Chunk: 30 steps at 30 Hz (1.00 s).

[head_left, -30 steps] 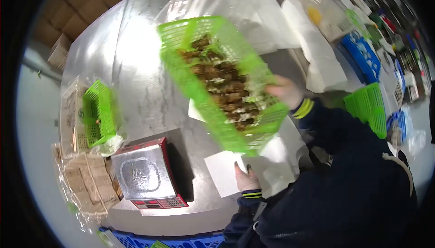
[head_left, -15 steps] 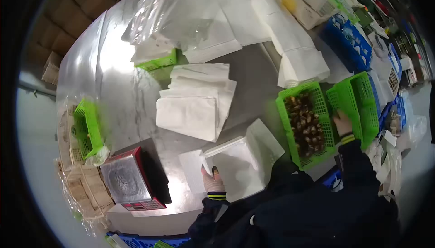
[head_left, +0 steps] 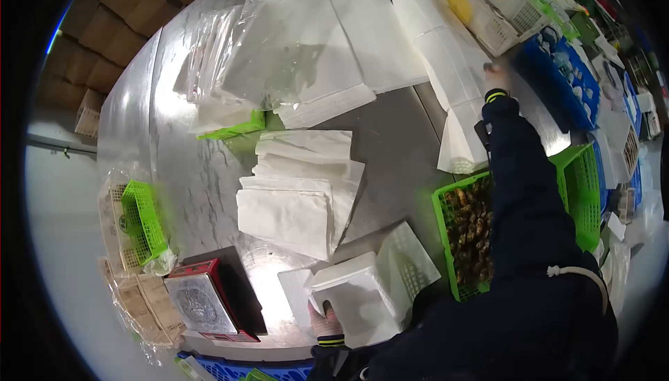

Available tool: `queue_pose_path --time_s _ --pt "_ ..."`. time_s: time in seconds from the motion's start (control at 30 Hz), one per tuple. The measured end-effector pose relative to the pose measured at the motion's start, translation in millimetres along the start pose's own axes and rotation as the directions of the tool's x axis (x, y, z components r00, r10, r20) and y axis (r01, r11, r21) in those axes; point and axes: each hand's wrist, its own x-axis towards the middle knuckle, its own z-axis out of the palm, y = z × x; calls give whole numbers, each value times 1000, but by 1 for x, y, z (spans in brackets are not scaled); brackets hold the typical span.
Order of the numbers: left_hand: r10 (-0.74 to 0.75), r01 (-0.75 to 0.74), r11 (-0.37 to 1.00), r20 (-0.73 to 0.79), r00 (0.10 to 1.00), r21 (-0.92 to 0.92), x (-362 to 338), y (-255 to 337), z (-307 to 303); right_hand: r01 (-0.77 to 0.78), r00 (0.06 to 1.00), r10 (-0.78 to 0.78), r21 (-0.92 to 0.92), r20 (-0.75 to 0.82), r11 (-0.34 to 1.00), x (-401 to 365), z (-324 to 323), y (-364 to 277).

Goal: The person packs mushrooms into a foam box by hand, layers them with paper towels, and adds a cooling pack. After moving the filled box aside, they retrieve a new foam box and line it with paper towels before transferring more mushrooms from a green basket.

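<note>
My left hand (head_left: 325,324) grips the near-left wall of a white open box (head_left: 354,296), thumb over the rim. A white perforated sheet (head_left: 411,261) stands up along the box's right side. Stretched far forward, my right hand (head_left: 497,79) is beside a long stack of folded white sheets (head_left: 446,60), close to a pale plastic basket (head_left: 493,31) with a yellow item in it. Its fingers are small and partly hidden here. Below my right sleeve, a green basket (head_left: 444,231) holds many brown knobbly pieces (head_left: 468,231), partly covered by the arm.
White folded sheets (head_left: 293,203) lie mid-table. Plastic-wrapped white sheets (head_left: 230,60) rest at the back. A red scale (head_left: 202,301) and a small green basket (head_left: 143,221) are on the left. A blue crate (head_left: 561,78) and another green basket (head_left: 582,186) stand right.
My right hand has left the empty green basket on the right and reached forward to the white sheet stack. My left hand stays on the box. The view has shifted slightly.
</note>
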Motion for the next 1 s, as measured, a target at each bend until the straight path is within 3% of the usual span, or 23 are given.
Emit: queue_pose_path --time_s 0.03,0.1,0.13,0.17,0.2,0.23,0.27,0.3,0.33,0.37,0.4,0.43,0.47,0.5,0.53,0.6,0.67,0.73,0.8,0.87,0.9,0.93,1.0 --pt "-64 67 996 44 997 -64 -1 7 0 31 991 -6 184 -134 982 14 -7 -7" --pt "-55 59 995 52 997 -82 2 -2 0 257 948 -167 341 -271 904 11 -57 -58" --pt "-33 40 994 66 997 -105 1 -4 -2 276 961 -231 616 -155 738 9 -70 -74" --pt "-35 32 996 41 999 86 -2 11 -3 218 965 -261 528 6 821 13 -74 -75" --pt "-32 27 996 52 998 88 -3 0 -6 174 951 -264 425 162 888 15 -81 -73" --pt "-15 16 996 20 1000 -83 4 -19 -1 383 895 -371 0 248 924 3 -83 -63" --pt "-10 3 966 -22 1000 -260 7 -29 5 553 827 -422 -405 371 728 -14 -72 -44" --pt "-14 16 988 17 1000 -153 0 -11 0 473 871 -365 -354 330 807 -33 -37 -3" --pt "-36 42 946 26 999 -321 -3 3 5 386 906 -303 -289 295 876 -41 -7 35" --pt "49 -47 980 6 999 -194 0 5 7 387 922 -386 -14 14 922 -28 2 44" --pt "123 -124 991 -13 992 -47 2 4 3 424 897 -360 272 -256 864 -22 16 39" --pt "128 -126 988 -18 992 85 1 10 -2 133 989 -118 199 -85 971 -34 -40 -9" --pt "127 -125 969 1 992 215 -2 17 -6 62 980 -53 37 -193 997 -2 -48 -15" --pt "156 -146 980 -61 986 136 0 2 -2 151 981 -90 374 -174 915 3 -76 -37" --pt "168 -159 981 -69 983 113 4 8 2 228 973 -144 670 -179 706 7 -106 -74" --pt "170 -170 983 6 985 76 0 22 -4 87 924 -382 953 32 291 7 -126 -127" --pt "297 -282 914 -9 955 290 -3 36 -9 -247 750 -578 947 320 204 -75 -144 -182" --pt "624 -478 730 -192 757 488 -10 40 -2 -373 610 -610 862 507 343 -165 -147 -216" --pt "647 -574 746 -164 745 338 -30 87 2 -394 431 -721 832 543 391 -241 -154 -232" --pt "713 -699 700 -73 698 146 -38 128 13 -304 439 -666 797 603 522 -308 -148 -245" --pt "577 -576 817 28 816 -26 -35 146 20 -130 464 -737 860 492 493 -337 -139 -243" --pt "432 -405 896 151 889 -182 -31 158 29 -232 344 -716 793 608 563 -366 -150 -240" --pt "539 -283 754 311 783 -593 -15 172 46 -291 371 -597 700 711 652 -413 -145 -239"
